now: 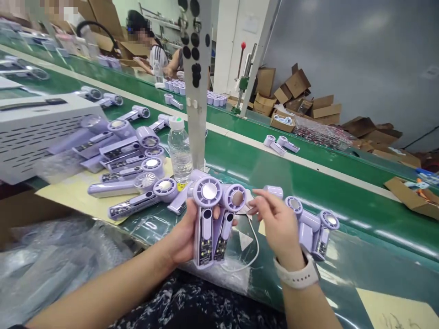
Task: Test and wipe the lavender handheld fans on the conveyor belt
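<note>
My left hand (pixel 185 237) is closed around two purple handheld fans (pixel 209 219) held side by side, heads up, open handles showing circuit boards. My right hand (pixel 277 224), with a white watch on its wrist, hovers just right of the fan heads, its fingers pinched on something small and pale that I cannot make out. A thin white cable (pixel 252 256) loops below the fans. More purple fans (pixel 313 226) lie just right of my right hand.
Several purple fans (pixel 130 169) lie in rows on the left, next to a white vented box (pixel 30 132). A water bottle (pixel 179 151) and a metal post (pixel 197 87) stand behind the fans. A green conveyor (pixel 274 169) carries more fans. Another person sits far back. Cardboard boxes (pixel 298 96) pile at right.
</note>
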Tool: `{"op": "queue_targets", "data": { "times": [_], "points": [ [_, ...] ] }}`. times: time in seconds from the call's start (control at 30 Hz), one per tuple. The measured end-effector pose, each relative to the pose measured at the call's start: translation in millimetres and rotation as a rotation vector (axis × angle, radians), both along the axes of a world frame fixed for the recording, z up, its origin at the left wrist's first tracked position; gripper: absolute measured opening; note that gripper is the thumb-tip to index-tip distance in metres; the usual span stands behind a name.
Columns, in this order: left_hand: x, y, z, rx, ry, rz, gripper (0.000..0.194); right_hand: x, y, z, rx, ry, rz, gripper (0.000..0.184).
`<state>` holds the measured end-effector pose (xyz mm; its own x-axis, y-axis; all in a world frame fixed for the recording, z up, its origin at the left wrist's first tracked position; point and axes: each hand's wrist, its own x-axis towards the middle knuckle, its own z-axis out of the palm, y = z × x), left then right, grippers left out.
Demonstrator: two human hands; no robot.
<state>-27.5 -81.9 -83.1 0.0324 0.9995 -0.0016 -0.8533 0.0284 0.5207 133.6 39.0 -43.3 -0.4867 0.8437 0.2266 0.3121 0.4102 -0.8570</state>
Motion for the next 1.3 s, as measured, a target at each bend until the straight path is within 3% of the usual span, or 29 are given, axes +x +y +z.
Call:
{"op": "queue_targets", "data": {
  "times": [0.1,0.17,0.23,0.3,0.4,0.47,0.5,0.57,0.63,0.77,0.87,0.97,1.07,1.17,1.23,1.3],
  "points": [
    [-17,-8,-2.3,-0.012,-0.018,0.046,0.064,-15,33,-23.0,0.188,-0.150,-0.115,0.024],
    [-23,-9,-1.7,0.024,-0.036,0.058,0.064,-29,41,-37.5,0.199,-0.187,-0.072,0.012],
    [-24,-6,1.0,0.057,-0.048,0.063,0.063,-37,38,-41.5,0.212,-0.198,-0.039,0.015],
    [-23,-4,4.8,0.056,-0.048,0.067,0.062,-35,26,-31.6,0.248,-0.174,-0.040,0.017],
    [-17,-1,8.4,0.010,-0.035,0.037,0.064,-24,5,-2.9,0.250,0.009,-0.007,0.015],
    [-13,-1,8.4,-0.018,-0.009,-0.032,0.068,-18,-3,11.3,0.087,0.197,0.154,0.009],
    [-11,-1,8.0,-0.029,0.011,-0.073,0.070,-16,-3,14.9,-0.057,0.290,0.271,0.014],
    [-8,-2,7.1,-0.043,0.060,-0.151,0.073,-13,0,16.2,-0.375,0.420,0.483,0.044],
    [-6,-3,6.6,-0.057,0.080,-0.202,0.074,-11,5,14.1,-0.575,0.439,0.578,0.062],
    [-5,-7,8.9,-0.095,0.058,-0.181,0.073,-5,12,14.3,-0.587,0.295,0.549,0.059],
    [-7,-12,12.0,-0.113,0.140,-0.228,0.074,-4,9,17.2,-0.636,0.247,0.650,0.070],
    [-7,-15,12.4,-0.128,0.177,-0.224,0.075,-10,-4,17.5,-0.674,0.283,0.651,0.053],
    [-4,-14,8.2,-0.092,0.136,-0.167,0.074,-20,-20,15.2,-0.613,0.367,0.462,0.040],
    [-3,-11,3.4,-0.065,0.101,-0.157,0.074,-22,-24,13.8,-0.327,0.324,0.282,0.033],
    [-3,-8,3.5,-0.072,0.088,-0.160,0.073,-20,-17,15.9,-0.141,0.198,0.223,0.036],
    [-4,-7,7.1,-0.086,0.070,-0.165,0.071,-17,-6,21.3,-0.085,0.099,0.232,0.040]
  ]
}}
